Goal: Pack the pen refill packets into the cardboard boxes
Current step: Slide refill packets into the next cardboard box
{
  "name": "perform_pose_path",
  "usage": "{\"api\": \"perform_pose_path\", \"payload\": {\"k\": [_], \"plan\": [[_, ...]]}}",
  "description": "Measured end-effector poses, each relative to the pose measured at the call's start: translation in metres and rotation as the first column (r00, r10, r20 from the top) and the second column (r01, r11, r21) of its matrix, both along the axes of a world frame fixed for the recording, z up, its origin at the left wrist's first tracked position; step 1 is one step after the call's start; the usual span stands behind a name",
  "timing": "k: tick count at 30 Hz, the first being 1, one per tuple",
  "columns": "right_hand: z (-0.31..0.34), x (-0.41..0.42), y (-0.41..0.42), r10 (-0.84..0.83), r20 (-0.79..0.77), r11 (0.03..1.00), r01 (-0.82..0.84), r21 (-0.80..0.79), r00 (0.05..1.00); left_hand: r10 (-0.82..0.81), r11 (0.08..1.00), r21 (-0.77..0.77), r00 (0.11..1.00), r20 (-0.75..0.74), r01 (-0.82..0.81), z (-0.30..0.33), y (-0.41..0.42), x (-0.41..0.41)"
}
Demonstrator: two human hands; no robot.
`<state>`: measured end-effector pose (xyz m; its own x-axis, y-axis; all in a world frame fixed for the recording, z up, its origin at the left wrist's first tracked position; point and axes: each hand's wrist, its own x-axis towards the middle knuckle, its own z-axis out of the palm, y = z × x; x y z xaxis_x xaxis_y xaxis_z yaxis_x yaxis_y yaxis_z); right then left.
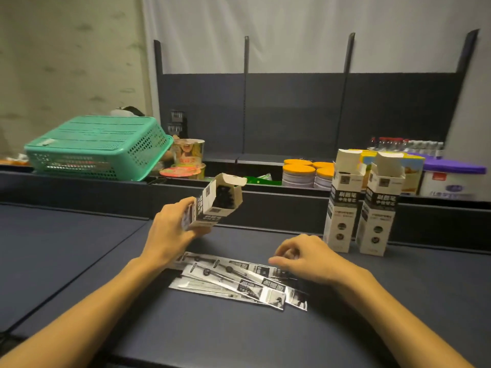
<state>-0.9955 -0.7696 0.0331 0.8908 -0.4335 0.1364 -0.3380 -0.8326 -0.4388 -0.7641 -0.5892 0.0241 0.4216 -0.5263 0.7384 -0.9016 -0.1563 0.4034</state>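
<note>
left hand (170,229) gripped a tilted open cardboard box (212,205); right hand (305,257) curled loosely, holding nothing, glossy flat refill packets (239,282) under its fingertips.

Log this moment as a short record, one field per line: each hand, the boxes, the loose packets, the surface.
left hand: grips the tilted box, flap open, dark contents visible
right hand: fingers curled over the packets' right end; grip unclear
upright boxes: two, side by side at right, top flaps open
packets: several, overlapping flat on the table
table: dark
</note>
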Motion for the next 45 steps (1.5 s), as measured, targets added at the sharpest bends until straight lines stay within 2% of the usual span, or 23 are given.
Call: {"api": "perform_pose_path", "payload": {"k": [6, 9, 15, 22, 24, 27, 30, 33, 37, 39, 45], "plan": [[0.011, 0.030, 0.011, 0.066, -0.105, 0.993, -0.055, 0.108, 0.992, -0.031, 0.997, -0.074, 0.999, 0.033, 0.033, 0.002, -0.004, 0.020], [0.008, 0.039, 0.010, 0.067, -0.133, 0.991, -0.051, 0.123, 0.989, -0.044, 0.995, -0.090, 0.999, -0.006, 0.043, -0.002, -0.015, 0.028], [0.001, 0.034, 0.010, 0.026, -0.001, 0.975, -0.025, 0.223, 1.000, -0.104, 0.989, -0.119, 0.990, -0.096, 0.092, -0.021, -0.029, 0.037], [0.013, 0.026, 0.014, 0.054, 0.259, 0.930, -0.143, 0.339, 0.964, -0.112, 0.984, -0.154, 0.986, -0.126, 0.092, -0.025, -0.029, 0.041], [0.020, 0.023, 0.019, -0.003, 0.364, 0.870, -0.177, 0.461, 0.932, -0.108, 0.987, -0.132, 0.988, -0.106, 0.094, -0.026, -0.029, 0.043], [0.026, 0.022, 0.029, -0.132, 0.510, 0.712, -0.277, 0.646, 0.850, -0.101, 0.989, -0.119, 0.990, -0.099, 0.089, -0.028, -0.029, 0.045], [0.028, 0.024, 0.033, -0.256, 0.604, 0.626, -0.347, 0.698, 0.755, -0.092, 0.990, -0.117, 0.991, -0.098, 0.080, -0.029, -0.029, 0.043], [0.028, 0.025, 0.036, -0.306, 0.611, 0.596, -0.354, 0.721, 0.730, -0.083, 0.992, -0.108, 0.992, -0.099, 0.072, -0.029, -0.027, 0.043], [0.025, 0.026, 0.035, -0.253, 0.605, 0.664, -0.319, 0.676, 0.755, -0.077, 0.990, -0.128, 0.991, -0.108, 0.063, -0.026, -0.024, 0.040], [0.026, 0.026, 0.036, -0.278, 0.618, 0.694, -0.291, 0.659, 0.735, -0.073, 0.990, -0.132, 0.991, -0.113, 0.058, -0.026, -0.024, 0.039], [0.035, 0.022, 0.040, -0.373, 0.638, 0.596, -0.353, 0.721, 0.674, -0.066, 0.991, -0.125, 0.991, -0.115, 0.052, -0.026, -0.025, 0.038]]}}
